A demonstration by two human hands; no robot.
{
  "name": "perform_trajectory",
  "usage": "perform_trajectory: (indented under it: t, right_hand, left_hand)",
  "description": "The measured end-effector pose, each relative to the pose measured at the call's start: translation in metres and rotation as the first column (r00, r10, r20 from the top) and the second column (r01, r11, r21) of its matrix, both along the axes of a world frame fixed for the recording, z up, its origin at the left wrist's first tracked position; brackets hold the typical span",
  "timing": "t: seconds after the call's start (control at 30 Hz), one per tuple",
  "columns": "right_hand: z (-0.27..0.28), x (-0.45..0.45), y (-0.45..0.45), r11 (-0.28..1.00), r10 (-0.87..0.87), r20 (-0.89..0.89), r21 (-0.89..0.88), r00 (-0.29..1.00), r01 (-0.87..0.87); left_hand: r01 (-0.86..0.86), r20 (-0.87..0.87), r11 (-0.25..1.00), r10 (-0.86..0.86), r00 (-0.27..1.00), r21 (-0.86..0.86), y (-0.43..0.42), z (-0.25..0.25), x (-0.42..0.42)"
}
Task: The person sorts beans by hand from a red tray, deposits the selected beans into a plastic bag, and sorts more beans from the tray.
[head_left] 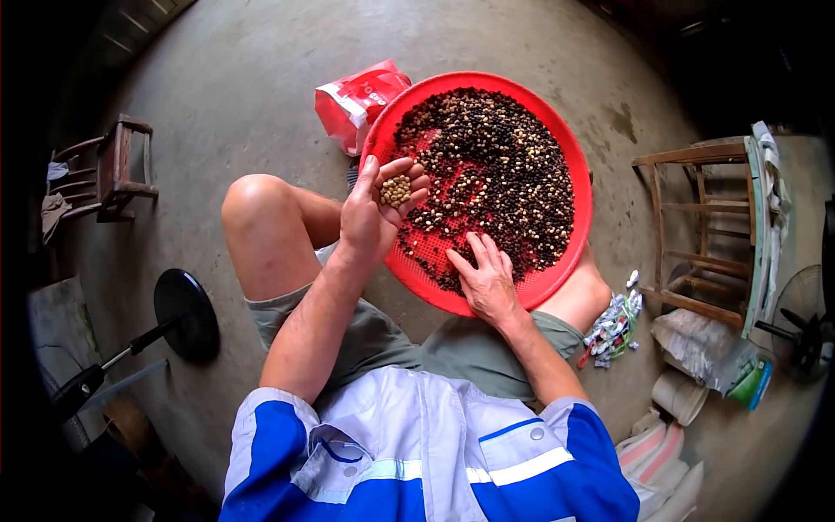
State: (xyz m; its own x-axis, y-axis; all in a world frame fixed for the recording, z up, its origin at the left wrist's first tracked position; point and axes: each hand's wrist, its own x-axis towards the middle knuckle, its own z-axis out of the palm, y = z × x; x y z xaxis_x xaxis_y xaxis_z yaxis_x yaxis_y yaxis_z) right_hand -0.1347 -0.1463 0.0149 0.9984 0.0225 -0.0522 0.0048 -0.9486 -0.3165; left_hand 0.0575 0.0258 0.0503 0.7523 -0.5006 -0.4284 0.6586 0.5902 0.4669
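Observation:
A round red mesh tray lies across my lap, spread with dark and pale beans; its red mesh shows through near the left and lower parts. My left hand is palm up over the tray's left rim, fingers curled up around a small heap of pale beans. My right hand is palm down at the tray's lower edge, its fingers spread and touching the beans there. Whether any bean is under those fingertips is hidden.
A red and white bag stands behind the tray's left side. Wooden chairs are at left and right. A round black base is at lower left. Wrappers, a bucket and a fan are at right.

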Motion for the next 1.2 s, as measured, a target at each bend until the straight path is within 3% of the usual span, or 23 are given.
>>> perform_trajectory:
  t: [0.23, 0.5, 0.57, 0.77, 0.97, 1.2]
  right_hand:
    - [0.006, -0.002, -0.006, 0.986, -0.097, 0.051, 0.138, 0.994, 0.089]
    - [-0.007, 0.064, 0.026, 0.997, -0.054, 0.213, 0.062, 0.976, 0.042]
    - [-0.013, 0.059, 0.036, 1.0, 0.002, 0.181, -0.005, 0.983, -0.001]
    - [0.001, 0.019, 0.035, 0.993, 0.042, 0.106, 0.104, 0.993, -0.053]
    - [0.006, -0.009, 0.006, 0.987, -0.145, 0.083, 0.085, 0.986, 0.138]
    - [0.021, -0.033, -0.008, 0.965, -0.154, -0.018, 0.211, 0.988, 0.154]
  left_hand:
    - [0.031, 0.018, 0.999, -0.032, 0.999, 0.032, -0.003, -0.004, -0.004]
    - [0.03, 0.022, 0.999, -0.03, 0.999, 0.019, -0.001, -0.007, -0.002]
    - [0.007, 0.012, 1.0, -0.008, 1.0, 0.024, -0.002, -0.004, -0.001]
    - [0.004, 0.012, 1.0, -0.004, 1.0, 0.025, -0.004, 0.005, -0.002]
    - [0.025, 0.021, 0.999, -0.026, 0.999, 0.044, -0.008, 0.003, -0.006]
    - [0.078, 0.014, 0.995, -0.079, 0.997, 0.059, -0.012, -0.002, -0.011]
